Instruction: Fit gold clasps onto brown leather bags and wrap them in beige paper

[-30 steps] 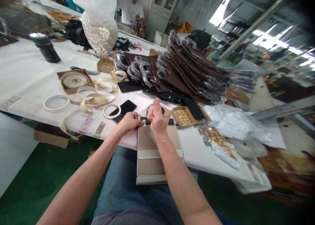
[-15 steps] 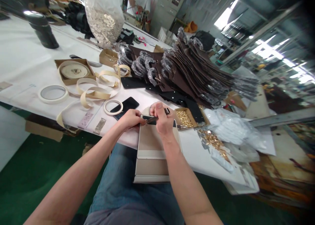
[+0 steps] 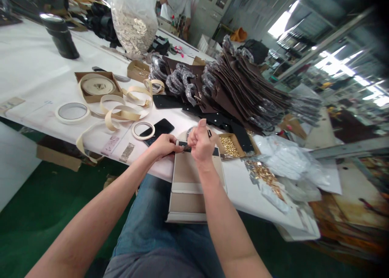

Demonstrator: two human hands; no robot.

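Note:
My right hand (image 3: 201,142) is closed around a slim dark-handled tool (image 3: 209,133), thumb raised above the fist. Its thin tip points left, toward the fingertips of my left hand (image 3: 165,146). Those fingers are pinched together at the left end of a black strip (image 3: 216,151), which lies across the far end of a tan cardboard piece (image 3: 187,204). The cardboard reaches from the table edge over my lap. My right hand and forearm cover part of the strip and board.
Beyond my hands are a phone (image 3: 163,127), a tape roll (image 3: 142,131) and curled cream tape (image 3: 121,115). A box of gold studs (image 3: 228,146) stands to the right, near loose gold pieces (image 3: 267,176) and plastic bags (image 3: 282,156). Brown panels (image 3: 243,83) are stacked behind. Another person (image 3: 179,6) sits across.
The view has shifted slightly, so things appear a little farther right. My right fist is turned with its thumb more upright, and less of the tool's tip shows. My left hand stays at the strip's end.

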